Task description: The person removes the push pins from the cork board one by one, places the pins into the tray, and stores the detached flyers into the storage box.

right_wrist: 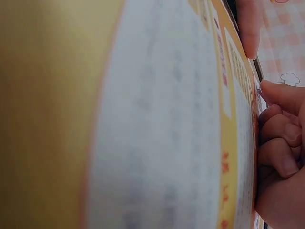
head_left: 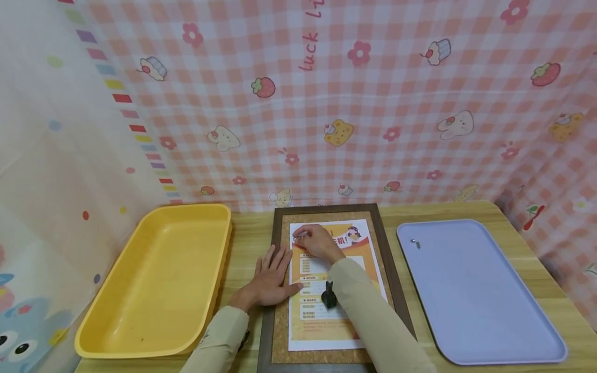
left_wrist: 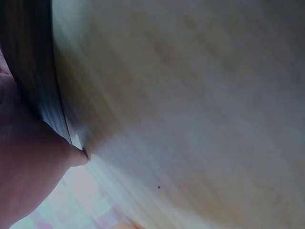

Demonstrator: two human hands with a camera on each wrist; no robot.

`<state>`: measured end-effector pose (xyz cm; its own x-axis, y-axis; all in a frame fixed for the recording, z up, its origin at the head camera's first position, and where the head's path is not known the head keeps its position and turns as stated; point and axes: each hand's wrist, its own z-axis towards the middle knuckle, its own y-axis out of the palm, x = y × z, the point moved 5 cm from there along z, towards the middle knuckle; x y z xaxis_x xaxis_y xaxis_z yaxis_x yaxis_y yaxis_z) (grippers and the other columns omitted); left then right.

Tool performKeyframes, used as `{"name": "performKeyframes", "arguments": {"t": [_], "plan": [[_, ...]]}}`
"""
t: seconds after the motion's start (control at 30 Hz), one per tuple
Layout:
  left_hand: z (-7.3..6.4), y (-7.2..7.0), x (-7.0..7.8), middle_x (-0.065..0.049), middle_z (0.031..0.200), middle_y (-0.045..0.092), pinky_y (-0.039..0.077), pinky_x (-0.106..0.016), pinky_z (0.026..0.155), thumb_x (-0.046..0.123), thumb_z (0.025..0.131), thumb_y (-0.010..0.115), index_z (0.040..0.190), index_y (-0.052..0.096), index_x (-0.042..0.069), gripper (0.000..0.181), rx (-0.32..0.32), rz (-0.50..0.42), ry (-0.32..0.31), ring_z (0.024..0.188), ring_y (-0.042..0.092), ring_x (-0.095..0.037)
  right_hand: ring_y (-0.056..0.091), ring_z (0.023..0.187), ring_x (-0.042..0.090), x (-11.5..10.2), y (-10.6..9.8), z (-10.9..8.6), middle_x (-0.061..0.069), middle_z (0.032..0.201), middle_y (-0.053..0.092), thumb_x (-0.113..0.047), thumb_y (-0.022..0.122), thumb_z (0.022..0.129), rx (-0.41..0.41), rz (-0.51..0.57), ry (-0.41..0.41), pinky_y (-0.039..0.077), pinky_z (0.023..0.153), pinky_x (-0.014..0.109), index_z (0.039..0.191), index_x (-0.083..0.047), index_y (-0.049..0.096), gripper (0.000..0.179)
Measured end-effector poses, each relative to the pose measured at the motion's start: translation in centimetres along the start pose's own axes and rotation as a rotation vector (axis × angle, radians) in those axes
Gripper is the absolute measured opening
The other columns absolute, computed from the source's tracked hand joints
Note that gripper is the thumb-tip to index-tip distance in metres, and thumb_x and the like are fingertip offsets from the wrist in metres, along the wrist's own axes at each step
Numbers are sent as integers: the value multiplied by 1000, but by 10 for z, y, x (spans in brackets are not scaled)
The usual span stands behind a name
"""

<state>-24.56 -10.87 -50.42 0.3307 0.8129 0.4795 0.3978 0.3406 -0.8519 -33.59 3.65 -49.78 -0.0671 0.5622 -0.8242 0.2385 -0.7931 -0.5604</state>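
A printed orange and white poster lies on a cork board with a dark frame. My left hand rests flat across the board's left frame, fingers spread and thumb tip on the poster's left edge. At the poster's upper left corner, my right hand pinches a small shiny push pin, mostly hidden by the fingers. In the right wrist view the right hand has its other fingers curled against the paper. The left wrist view catches only part of the left hand beside the frame.
On the left stands a deep yellow tray. To the right is a flat lavender tray, with a couple of small shiny pins near its upper left corner. A pink checked cloth hangs behind the wooden table.
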Motion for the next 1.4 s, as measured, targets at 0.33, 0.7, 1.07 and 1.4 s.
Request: {"name": "performKeyframes", "arguments": {"t": [0.33,0.7,1.07,1.4], "plan": [[0,2,-3,-11,167,-4,-6,-64,116,62,96,47,161,6,9,93,11,14,-2,151,-15,-32,61,105,22,-3,1,0,4,110,71,-13,65,93,-6,-5,9,45,98,42,100,-15,77,15],[-2,-2,3,-14,167,-2,-6,-64,116,59,97,47,160,8,7,90,-16,22,-11,152,-14,-34,59,93,20,-3,-2,2,3,101,70,-18,66,93,-19,-5,58,46,88,36,96,-17,77,12],[1,2,-2,-10,167,-5,-8,-62,117,60,97,46,161,4,11,91,-22,49,-31,151,-17,-30,56,81,17,-2,-1,3,1,88,67,-19,67,92,-15,35,86,44,74,29,93,-15,77,11],[4,5,-6,-8,167,-6,-7,-62,117,62,96,46,161,4,12,92,-8,43,-37,152,-17,-29,58,86,17,-1,0,3,1,96,70,-18,68,91,13,47,119,46,78,29,90,-14,78,11]]}}
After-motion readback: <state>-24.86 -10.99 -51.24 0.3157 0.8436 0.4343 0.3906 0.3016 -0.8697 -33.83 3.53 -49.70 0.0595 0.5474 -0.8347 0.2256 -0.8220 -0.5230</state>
